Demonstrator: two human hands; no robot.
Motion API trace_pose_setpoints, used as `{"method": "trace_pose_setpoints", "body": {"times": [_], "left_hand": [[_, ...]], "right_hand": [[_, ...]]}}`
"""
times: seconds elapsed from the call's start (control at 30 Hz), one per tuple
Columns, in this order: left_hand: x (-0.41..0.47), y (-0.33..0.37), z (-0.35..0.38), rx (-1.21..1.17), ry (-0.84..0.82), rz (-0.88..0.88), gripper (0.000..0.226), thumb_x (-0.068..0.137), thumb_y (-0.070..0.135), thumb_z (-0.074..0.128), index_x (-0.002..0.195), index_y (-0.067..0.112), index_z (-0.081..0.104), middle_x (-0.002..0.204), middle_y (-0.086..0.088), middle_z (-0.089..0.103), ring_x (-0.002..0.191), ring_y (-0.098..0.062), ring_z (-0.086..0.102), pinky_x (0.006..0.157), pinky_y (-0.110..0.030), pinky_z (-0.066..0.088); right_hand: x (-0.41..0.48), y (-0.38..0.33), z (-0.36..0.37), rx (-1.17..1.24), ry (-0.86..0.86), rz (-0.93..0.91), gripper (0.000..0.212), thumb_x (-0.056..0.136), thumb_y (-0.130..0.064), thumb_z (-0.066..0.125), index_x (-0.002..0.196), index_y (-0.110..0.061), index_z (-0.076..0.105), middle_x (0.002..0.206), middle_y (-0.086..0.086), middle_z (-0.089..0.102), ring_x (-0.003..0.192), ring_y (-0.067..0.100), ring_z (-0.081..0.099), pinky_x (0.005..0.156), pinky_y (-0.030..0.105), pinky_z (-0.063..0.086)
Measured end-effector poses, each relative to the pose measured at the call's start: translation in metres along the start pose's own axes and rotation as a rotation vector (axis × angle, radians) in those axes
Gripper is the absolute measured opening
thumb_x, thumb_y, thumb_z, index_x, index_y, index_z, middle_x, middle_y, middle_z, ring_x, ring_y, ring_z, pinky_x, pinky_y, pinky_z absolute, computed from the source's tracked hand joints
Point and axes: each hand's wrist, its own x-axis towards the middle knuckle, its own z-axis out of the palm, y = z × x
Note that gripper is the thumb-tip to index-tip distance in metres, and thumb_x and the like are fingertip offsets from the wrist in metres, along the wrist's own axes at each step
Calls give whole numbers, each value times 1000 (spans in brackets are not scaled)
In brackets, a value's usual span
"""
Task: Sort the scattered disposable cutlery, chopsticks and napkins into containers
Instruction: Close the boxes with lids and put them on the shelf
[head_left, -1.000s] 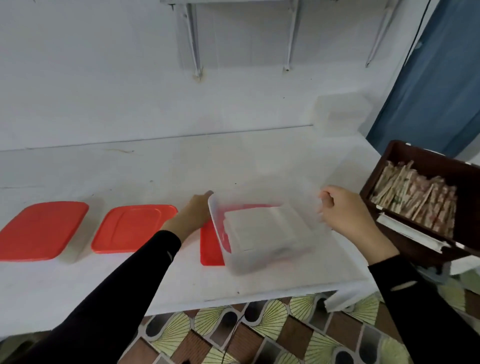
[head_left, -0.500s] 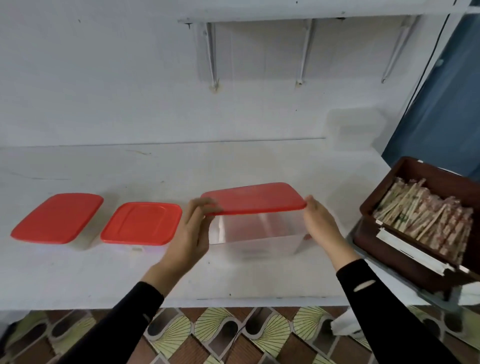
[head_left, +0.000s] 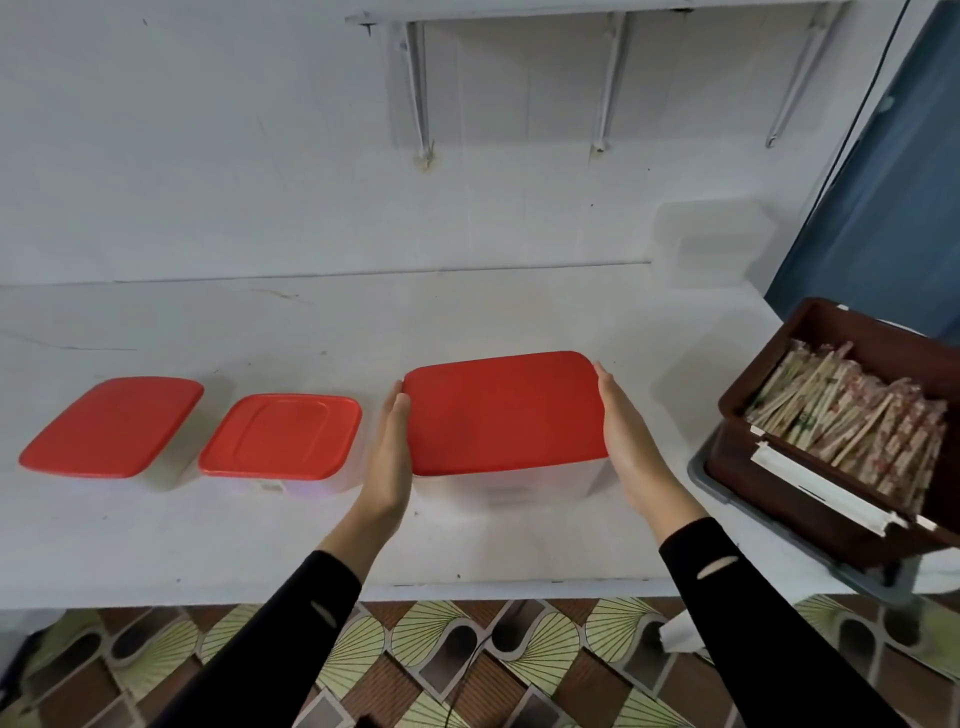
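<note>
A clear plastic container with a red lid (head_left: 504, 410) stands on the white table (head_left: 311, 322), right of centre. My left hand (head_left: 389, 457) lies flat against its left side with straight fingers. My right hand (head_left: 623, 441) presses flat against its right side. Two more red-lidded containers stand to the left: a middle one (head_left: 280, 434) and a far-left one (head_left: 111, 426). A brown box (head_left: 831, 332) at the right holds several wrapped chopsticks (head_left: 852, 415). What is inside the lidded containers cannot be seen.
The brown box rests on a grey tray (head_left: 727, 488) overhanging the table's right edge. A white wall with shelf brackets (head_left: 421, 88) rises behind the table. A blue curtain (head_left: 893, 171) hangs at the far right. Patterned floor (head_left: 467, 665) lies below the front edge.
The open container with white napkins got its red lid put on. My hands moved from gripping the lid edges to lying flat along the container's two sides. The view shifted downward.
</note>
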Motion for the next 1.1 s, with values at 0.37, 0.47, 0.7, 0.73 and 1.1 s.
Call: {"method": "trace_pose_setpoints", "body": {"times": [0.37, 0.47, 0.7, 0.73, 1.1], "left_hand": [[0, -20, -7, -87, 46, -8, 44, 106, 32, 36, 150, 29, 33, 151, 13, 38, 138, -3, 37, 119, -36, 28], [-1, -16, -6, -26, 64, 33, 43, 107, 25, 35, 150, 27, 34, 148, 16, 39, 136, 1, 37, 115, -27, 29], [29, -4, -12, 38, 86, -94, 40, 101, 21, 40, 140, 25, 45, 133, 9, 53, 118, -6, 53, 97, -26, 43], [39, 0, -11, 73, 89, -150, 37, 99, 27, 41, 135, 24, 50, 130, 4, 57, 115, -11, 56, 96, -31, 47], [54, 19, 4, 59, 170, -365, 43, 97, 60, 41, 117, 24, 54, 103, 3, 61, 91, -17, 64, 67, -32, 53]], "right_hand": [[-1, 11, 1, -54, 12, -61, 46, 106, -44, 25, 152, -38, 25, 158, -17, 25, 141, 0, 24, 108, 19, 20], [-3, 12, 1, -7, 29, -47, 46, 105, -44, 31, 150, -38, 30, 155, -17, 30, 138, -1, 29, 105, 21, 25], [25, -3, -11, -80, -10, 167, 39, 99, -38, 39, 136, -30, 51, 133, -6, 56, 117, 14, 54, 92, 31, 45], [31, -8, -11, -76, -34, 233, 38, 99, -40, 38, 131, -26, 54, 128, -1, 59, 112, 17, 57, 87, 33, 47], [63, -12, -4, -52, -15, 279, 65, 90, -67, 46, 137, -21, 49, 132, -2, 54, 121, 24, 54, 105, 45, 44]]}}
